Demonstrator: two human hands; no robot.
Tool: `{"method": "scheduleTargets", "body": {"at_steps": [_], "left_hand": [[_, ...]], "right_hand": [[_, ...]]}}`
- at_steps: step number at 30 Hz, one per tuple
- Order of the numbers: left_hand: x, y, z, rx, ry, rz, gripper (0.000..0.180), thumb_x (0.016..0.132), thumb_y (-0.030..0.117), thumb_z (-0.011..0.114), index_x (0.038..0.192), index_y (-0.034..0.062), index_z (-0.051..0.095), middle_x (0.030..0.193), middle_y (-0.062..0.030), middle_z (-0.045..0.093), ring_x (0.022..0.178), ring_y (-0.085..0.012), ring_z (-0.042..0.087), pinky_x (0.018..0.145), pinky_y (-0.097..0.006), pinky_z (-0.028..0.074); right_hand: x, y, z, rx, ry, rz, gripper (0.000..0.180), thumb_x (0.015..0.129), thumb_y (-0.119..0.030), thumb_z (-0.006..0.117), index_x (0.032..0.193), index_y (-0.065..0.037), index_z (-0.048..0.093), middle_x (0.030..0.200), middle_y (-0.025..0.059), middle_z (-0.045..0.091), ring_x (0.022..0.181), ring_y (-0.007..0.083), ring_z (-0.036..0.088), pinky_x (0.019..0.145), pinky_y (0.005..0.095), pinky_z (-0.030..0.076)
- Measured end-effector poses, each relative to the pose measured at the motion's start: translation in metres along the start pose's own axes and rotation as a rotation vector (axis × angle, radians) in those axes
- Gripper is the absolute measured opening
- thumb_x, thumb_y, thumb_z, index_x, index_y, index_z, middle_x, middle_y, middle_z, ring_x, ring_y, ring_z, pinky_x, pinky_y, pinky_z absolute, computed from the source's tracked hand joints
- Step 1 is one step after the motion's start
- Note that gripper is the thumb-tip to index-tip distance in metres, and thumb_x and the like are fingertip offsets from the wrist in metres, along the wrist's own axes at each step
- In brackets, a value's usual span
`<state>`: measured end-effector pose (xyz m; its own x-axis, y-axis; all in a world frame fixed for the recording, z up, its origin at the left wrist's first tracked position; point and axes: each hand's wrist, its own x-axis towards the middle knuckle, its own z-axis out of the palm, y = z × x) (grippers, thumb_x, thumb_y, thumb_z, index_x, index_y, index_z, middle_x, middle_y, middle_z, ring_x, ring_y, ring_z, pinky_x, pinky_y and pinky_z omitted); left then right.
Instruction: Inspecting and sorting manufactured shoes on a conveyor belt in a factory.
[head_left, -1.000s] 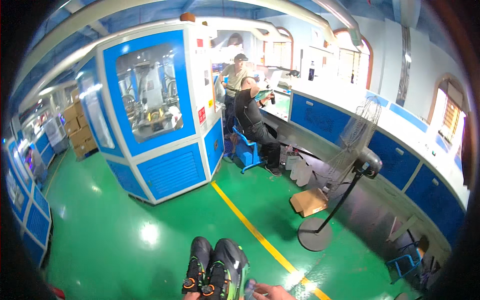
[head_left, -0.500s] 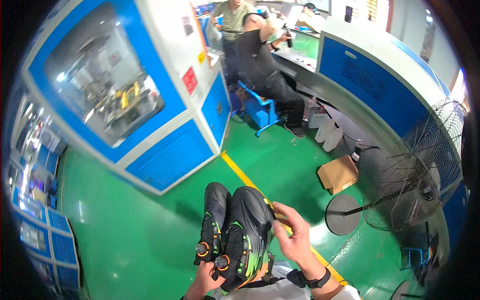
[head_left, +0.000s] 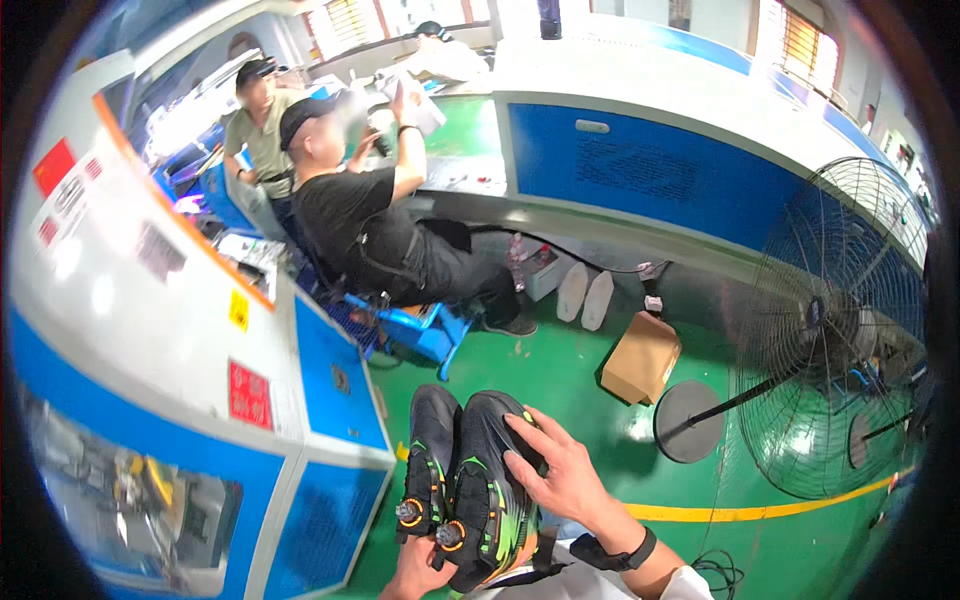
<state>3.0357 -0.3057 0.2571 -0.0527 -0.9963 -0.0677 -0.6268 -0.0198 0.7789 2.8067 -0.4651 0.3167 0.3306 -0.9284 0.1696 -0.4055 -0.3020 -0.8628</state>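
Observation:
A pair of black sports shoes with green and orange trim is held up in front of me, toes pointing away. The left shoe [head_left: 432, 450] and the right shoe [head_left: 492, 480] stand side by side, touching. Each has a round orange-ringed dial near its ankle opening. My left hand [head_left: 418, 570] grips the pair at the heel end, with its fingers partly hidden by the shoes. My right hand [head_left: 568, 478] rests its outstretched fingers on the right shoe's toe, thumb apart, not wrapped round it.
A blue-and-white machine [head_left: 290, 450] stands close on the left. A black-shirted person [head_left: 350, 220] sits on a blue stool [head_left: 425, 330] at a bench, with another person [head_left: 265, 135] behind. At right are a carton [head_left: 640, 358], a large floor fan [head_left: 825, 325] and cables [head_left: 720, 570].
My view has turned right, so the machine and people now lie further left. My right hand has moved from beside the right shoe onto its toe.

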Motion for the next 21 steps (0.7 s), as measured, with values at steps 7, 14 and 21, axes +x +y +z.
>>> {"method": "scheduleTargets", "body": {"at_steps": [7,14,21], "left_hand": [[0.191,-0.041,-0.007,-0.11,-0.177,-0.257,0.026,0.078,0.012,0.069,0.103,0.0026,0.066,0.096,-0.0147,0.067,0.091,-0.0296,0.064,0.083,-0.037,0.049],[0.365,-0.051,-0.039,-0.056,-0.064,-0.203,0.033,0.075,0.029,0.068,0.095,0.0019,0.069,0.089,-0.0192,0.069,0.085,-0.0354,0.066,0.074,-0.04,0.052],[0.553,-0.086,-0.075,-0.158,-0.004,-0.078,0.032,0.075,0.022,0.066,0.097,-0.0009,0.065,0.086,-0.0223,0.067,0.084,-0.0386,0.065,0.073,-0.043,0.051]], "right_hand": [[0.151,0.095,0.01,-0.014,-0.021,0.186,0.049,0.087,-0.029,0.065,0.13,-0.01,0.056,0.129,0.0319,0.051,0.115,0.0458,0.054,0.097,0.0444,0.046],[0.283,0.128,-0.023,-0.065,-0.063,0.244,0.044,0.087,-0.026,0.064,0.123,-0.001,0.058,0.118,0.026,0.061,0.107,0.0367,0.063,0.085,0.0414,0.054],[0.359,0.174,-0.018,-0.074,-0.077,0.436,0.043,0.086,-0.025,0.064,0.121,0.001,0.059,0.112,0.024,0.064,0.099,0.0361,0.065,0.08,0.04,0.054]]}}
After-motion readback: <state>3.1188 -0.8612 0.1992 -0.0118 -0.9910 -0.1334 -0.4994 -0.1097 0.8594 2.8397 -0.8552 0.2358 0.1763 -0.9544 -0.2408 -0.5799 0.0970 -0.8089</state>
